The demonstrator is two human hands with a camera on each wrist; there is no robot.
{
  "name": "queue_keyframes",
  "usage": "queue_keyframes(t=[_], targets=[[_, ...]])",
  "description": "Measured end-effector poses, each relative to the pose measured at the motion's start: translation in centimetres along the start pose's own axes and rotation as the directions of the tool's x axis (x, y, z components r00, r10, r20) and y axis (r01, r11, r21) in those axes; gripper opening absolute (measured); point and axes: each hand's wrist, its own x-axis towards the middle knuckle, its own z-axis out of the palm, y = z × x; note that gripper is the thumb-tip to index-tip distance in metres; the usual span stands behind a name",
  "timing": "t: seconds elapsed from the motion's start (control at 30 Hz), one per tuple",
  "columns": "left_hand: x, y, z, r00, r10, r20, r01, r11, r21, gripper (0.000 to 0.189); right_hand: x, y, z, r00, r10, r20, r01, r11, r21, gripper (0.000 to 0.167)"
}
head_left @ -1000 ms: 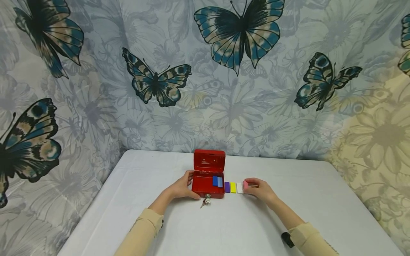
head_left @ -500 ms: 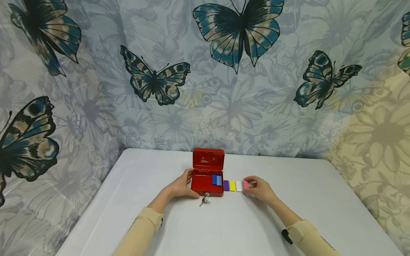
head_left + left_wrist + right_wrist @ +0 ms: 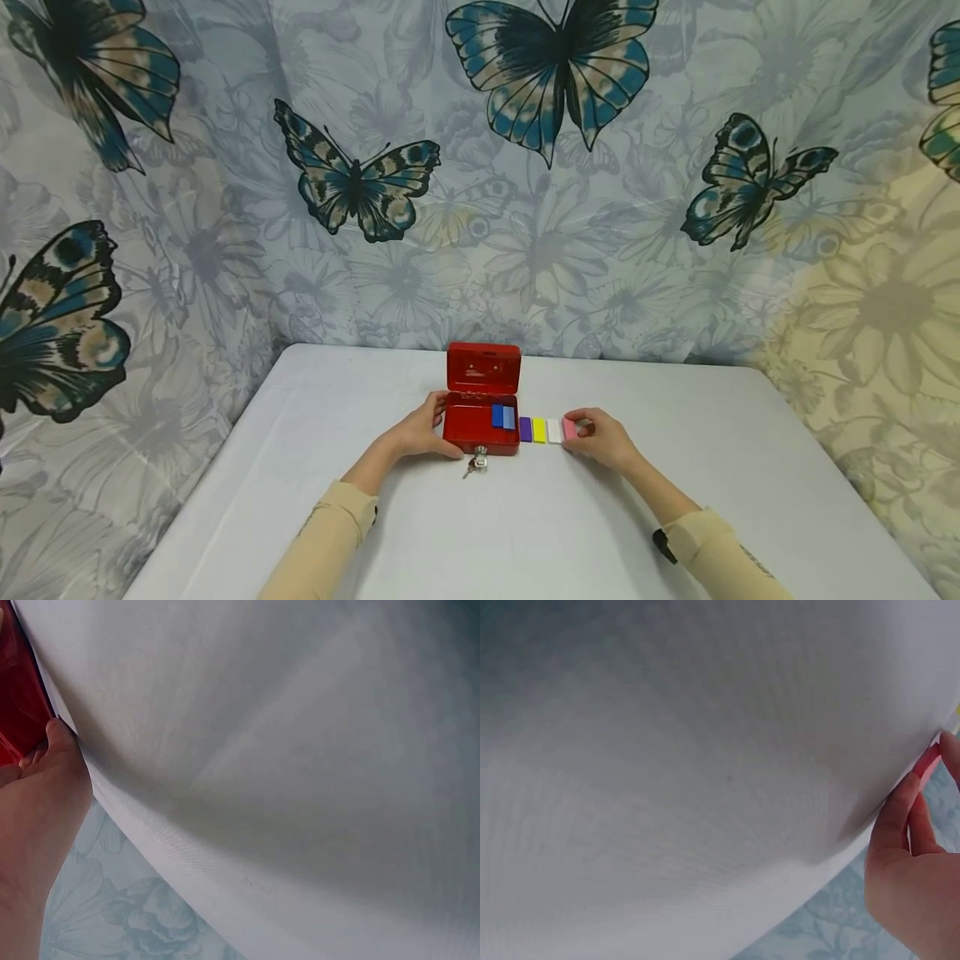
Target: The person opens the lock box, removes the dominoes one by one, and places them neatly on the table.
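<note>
A red cash box (image 3: 481, 425) stands on the table with its lid (image 3: 483, 367) raised. My left hand (image 3: 417, 432) holds the box's left side, its thumb by the front corner; the left wrist view shows the hand (image 3: 46, 802) against the red wall (image 3: 26, 690). In the box's right part lie a dark blue block (image 3: 497, 416) and a light blue block (image 3: 509, 417). To its right runs a row: purple block (image 3: 526, 429), yellow block (image 3: 539, 430), white block (image 3: 554, 431). At the row's right end my right hand (image 3: 603, 438) pinches a pink block (image 3: 569, 429) between thumb and fingers.
A key (image 3: 470, 468) hangs from the lock (image 3: 480, 456) at the box's front. White cloth covers the table (image 3: 495, 533). Behind it hangs a butterfly-patterned fabric backdrop (image 3: 540, 242).
The pink block has turned a little in my right hand and shows a wider face beside the white one. My left hand stays at the box. The head view has shifted slightly.
</note>
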Motion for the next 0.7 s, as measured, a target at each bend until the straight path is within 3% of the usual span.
queue_keyframes(t=[0.7], targets=[[0.12, 0.01, 0.04, 1.0, 0.016, -0.015, -0.016, 0.999, -0.031, 0.1, 0.24, 0.19, -0.03, 0.998, 0.038, 0.045, -0.041, 0.998, 0.048, 0.047]])
